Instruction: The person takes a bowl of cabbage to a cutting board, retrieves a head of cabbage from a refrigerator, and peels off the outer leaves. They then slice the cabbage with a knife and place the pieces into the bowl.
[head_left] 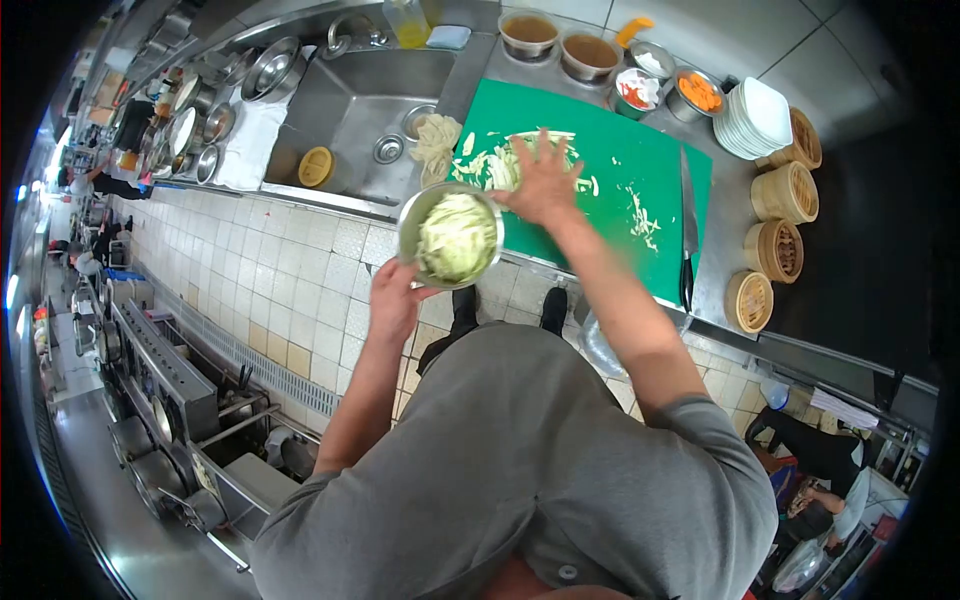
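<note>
My left hand (396,290) grips a metal bowl (408,236) by its near side, at the front edge of the counter. Shredded cabbage (458,238) fills much of the bowl. Over the green cutting board (595,240), my right hand (545,188) is spread flat with its fingers apart, on top of loose cabbage shreds (500,168). Part of that pile is hidden beneath the palm. More small scraps (642,220) lie farther right on the board. A long knife (688,210) with a black handle rests along the board's right edge.
Left of the board is a steel sink (340,110), with a crumpled cloth (435,145) at its edge. Behind the board stand bowls of brown sauce (590,52) and cut carrots (700,92). Stacked white plates (755,115) and bamboo steamers (785,192) line the right. Another person (825,460) is at lower right.
</note>
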